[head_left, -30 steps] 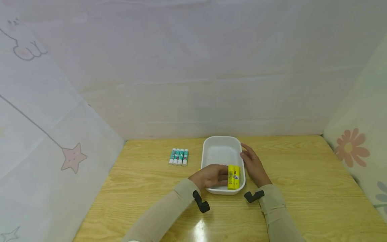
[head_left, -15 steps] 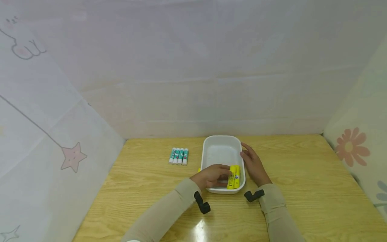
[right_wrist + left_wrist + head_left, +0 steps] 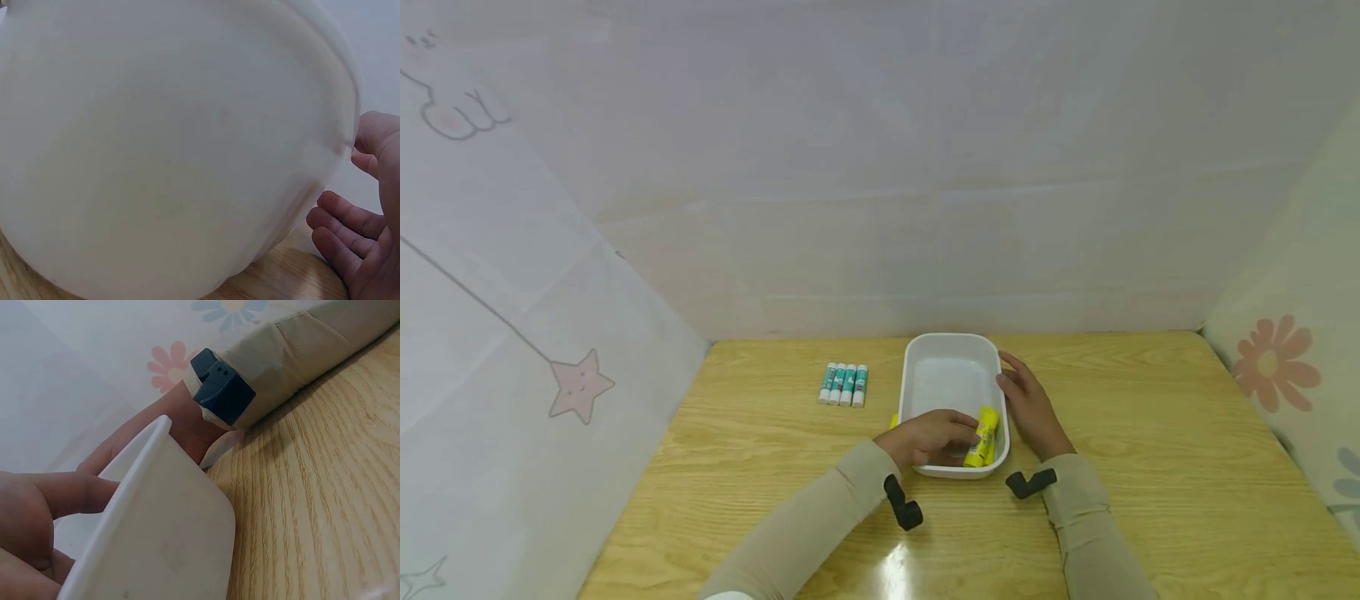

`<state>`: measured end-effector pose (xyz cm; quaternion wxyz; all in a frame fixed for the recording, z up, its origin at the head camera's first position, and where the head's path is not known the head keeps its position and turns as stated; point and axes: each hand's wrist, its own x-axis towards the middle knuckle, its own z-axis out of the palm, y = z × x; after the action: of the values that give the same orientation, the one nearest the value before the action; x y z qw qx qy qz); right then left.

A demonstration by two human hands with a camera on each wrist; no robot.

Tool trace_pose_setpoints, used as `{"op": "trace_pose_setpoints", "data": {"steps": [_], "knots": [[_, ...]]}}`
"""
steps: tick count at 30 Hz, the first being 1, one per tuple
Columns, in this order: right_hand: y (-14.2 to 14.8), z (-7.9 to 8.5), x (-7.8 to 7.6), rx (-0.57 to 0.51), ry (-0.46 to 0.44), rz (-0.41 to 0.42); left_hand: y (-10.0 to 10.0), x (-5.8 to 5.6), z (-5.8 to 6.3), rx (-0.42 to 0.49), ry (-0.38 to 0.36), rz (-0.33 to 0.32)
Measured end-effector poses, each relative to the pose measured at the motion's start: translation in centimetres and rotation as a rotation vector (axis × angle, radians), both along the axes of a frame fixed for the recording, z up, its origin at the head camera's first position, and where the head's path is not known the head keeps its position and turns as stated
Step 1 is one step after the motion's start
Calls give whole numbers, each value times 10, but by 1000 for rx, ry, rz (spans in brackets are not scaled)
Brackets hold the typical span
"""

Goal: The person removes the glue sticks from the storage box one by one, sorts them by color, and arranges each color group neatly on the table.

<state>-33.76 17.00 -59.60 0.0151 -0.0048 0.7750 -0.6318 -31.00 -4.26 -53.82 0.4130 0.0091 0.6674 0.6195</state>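
My left hand (image 3: 928, 435) reaches over the left rim of a white plastic tray (image 3: 951, 335). Its fingers and thumb are at a tilted yellow glue stick (image 3: 981, 437) near the tray's front right corner. A second yellow glue stick (image 3: 990, 454) is mostly hidden behind it. In the left wrist view the fingers (image 3: 81, 490) pass over the rim, and the sticks are out of sight. Against the tray's right outer side rests my right hand (image 3: 1030, 408), fingertips at the rim. The right wrist view shows its lower fingers (image 3: 344, 228) loosely bent.
Several teal-and-white sticks (image 3: 843, 385) lie in a row left of the tray. Something yellow (image 3: 894, 419) peeks out by the tray's left wall. The wooden table (image 3: 1150, 433) ends at a pale cloth backdrop (image 3: 820, 250).
The two yellow glue sticks lay side by side; now one tilts across the other, its top end leaning right. The left fingers have shifted slightly right with it. The right hand stays put.
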Motion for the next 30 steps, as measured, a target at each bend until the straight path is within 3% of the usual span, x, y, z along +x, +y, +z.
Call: {"op": "trace_pose_setpoints", "data": {"steps": [11, 16, 23, 30], "knots": [[0, 3, 0, -8, -13, 3, 2, 0, -3, -54, 88, -56], [-1, 2, 0, 4, -12, -2, 0, -1, -4, 9, 61, -6], [-1, 0, -1, 1, -27, -3, -4, -3, 2, 142, -19, 129], [0, -3, -2, 5, -28, -12, -9, -5, 7, 235, 11, 221]]}}
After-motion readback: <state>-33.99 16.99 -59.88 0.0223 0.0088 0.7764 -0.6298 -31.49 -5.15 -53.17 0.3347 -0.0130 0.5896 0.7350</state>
